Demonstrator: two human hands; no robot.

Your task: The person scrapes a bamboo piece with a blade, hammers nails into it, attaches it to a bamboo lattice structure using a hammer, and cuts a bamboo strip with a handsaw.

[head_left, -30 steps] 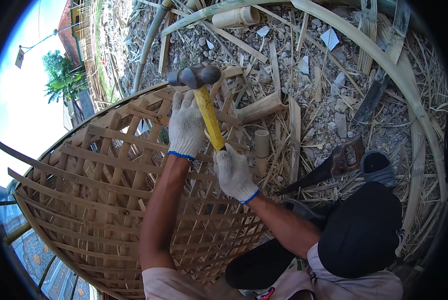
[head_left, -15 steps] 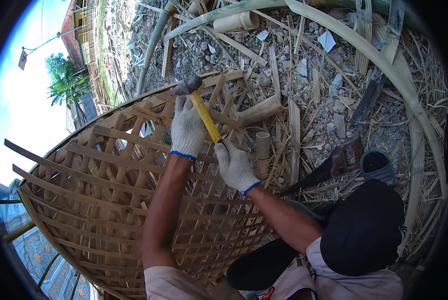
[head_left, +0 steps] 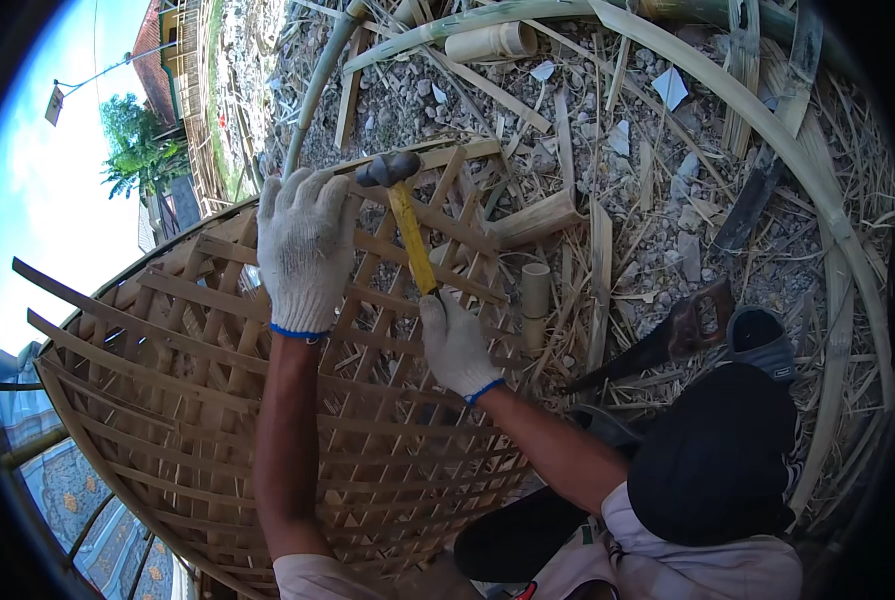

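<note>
My right hand (head_left: pixel 458 345), in a white knit glove with a blue cuff, is closed round the lower end of a hammer (head_left: pixel 411 240). The hammer has a yellow handle and a dark metal head, which sits over the far part of a woven bamboo lattice (head_left: pixel 398 420). To the left, my gloved left hand (head_left: pixel 308 250) is over the lattice near its curved far rim. Its fingers point away from me, somewhat apart, and nothing shows in them; the palm side is hidden. The lattice's slats cross in a grid, and several ends stick out at the left.
Right of the lattice lie a handsaw (head_left: pixel 668 335), a short bamboo tube (head_left: pixel 535 300) and a split bamboo piece (head_left: pixel 538 220) among stones and shavings. A long bent bamboo strip (head_left: pixel 768 120) arcs round the far right. My dark-clothed knee (head_left: pixel 713 455) is at lower right.
My left hand has moved left, away from the hammer head, and looks larger in view. The hammer and right hand have shifted slightly, with the hammer still held. The whole view has shifted a little.
</note>
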